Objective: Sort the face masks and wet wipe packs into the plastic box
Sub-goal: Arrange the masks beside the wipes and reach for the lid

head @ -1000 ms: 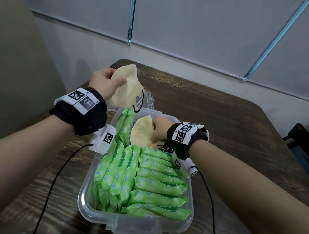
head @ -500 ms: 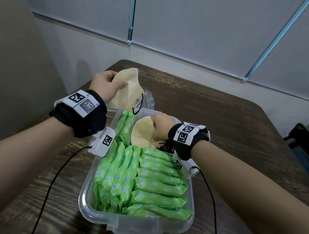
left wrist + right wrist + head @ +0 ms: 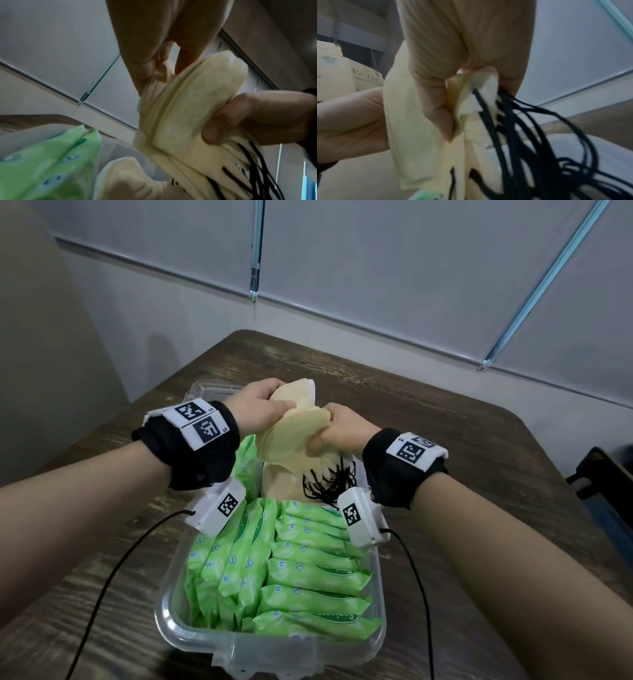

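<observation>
A bunch of cream face masks (image 3: 291,426) with black ear loops (image 3: 329,481) hangs just above the far end of the clear plastic box (image 3: 270,648). My left hand (image 3: 260,405) pinches the masks' upper left edge (image 3: 164,75). My right hand (image 3: 337,428) grips the stack (image 3: 423,121) from the right, thumb on its front (image 3: 223,128). More cream masks (image 3: 281,484) lie in the box below. Green wet wipe packs (image 3: 308,573) fill the rest of the box, some upright on the left, others stacked flat on the right.
The box stands on a dark wooden table (image 3: 462,446) near its front edge. The clear lid (image 3: 209,388) lies behind the box, mostly hidden by my left hand. A wall runs behind the table. A dark object (image 3: 603,491) stands off the table's right edge.
My right hand lifted the masks out of the box's far end. My left hand brought its mask right and down to join them. Both hands now hold one bunch.
</observation>
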Demonstrator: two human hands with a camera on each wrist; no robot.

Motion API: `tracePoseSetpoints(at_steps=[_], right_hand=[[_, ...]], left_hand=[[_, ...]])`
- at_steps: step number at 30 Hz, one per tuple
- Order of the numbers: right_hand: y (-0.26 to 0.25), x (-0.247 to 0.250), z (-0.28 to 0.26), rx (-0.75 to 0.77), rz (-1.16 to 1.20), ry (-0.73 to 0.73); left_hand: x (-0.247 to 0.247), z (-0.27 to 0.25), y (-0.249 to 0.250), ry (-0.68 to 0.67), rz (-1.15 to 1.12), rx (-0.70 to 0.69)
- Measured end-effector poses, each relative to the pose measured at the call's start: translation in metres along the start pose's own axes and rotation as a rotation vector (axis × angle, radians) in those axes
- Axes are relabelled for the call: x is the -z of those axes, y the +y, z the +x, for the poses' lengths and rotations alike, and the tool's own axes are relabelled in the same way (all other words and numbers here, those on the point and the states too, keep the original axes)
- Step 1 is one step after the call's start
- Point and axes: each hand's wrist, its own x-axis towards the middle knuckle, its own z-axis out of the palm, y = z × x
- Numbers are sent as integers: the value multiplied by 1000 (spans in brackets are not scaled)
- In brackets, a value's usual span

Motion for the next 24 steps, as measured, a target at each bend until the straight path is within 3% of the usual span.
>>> tracePoseSetpoints(at_steps=[3, 5, 8, 12, 19, 24], right_hand=[[-5, 4, -3, -29, -55, 4], [-3, 2, -5, -66, -101, -5], [2, -14, 0, -101, -411, -104], [11, -35, 17, -94, -791, -192], [15, -36, 24, -127, -560, -95], [11, -44, 29, -97, -636, -135]], left_hand=[[-6, -1, 4, -6, 40, -8], [-4, 0, 6, 83, 9, -2], [11, 5, 5, 303, 44, 35], [31, 10, 7, 423, 109, 39], [51, 10, 8, 451, 76, 24], [51, 11, 4, 444, 67, 14]])
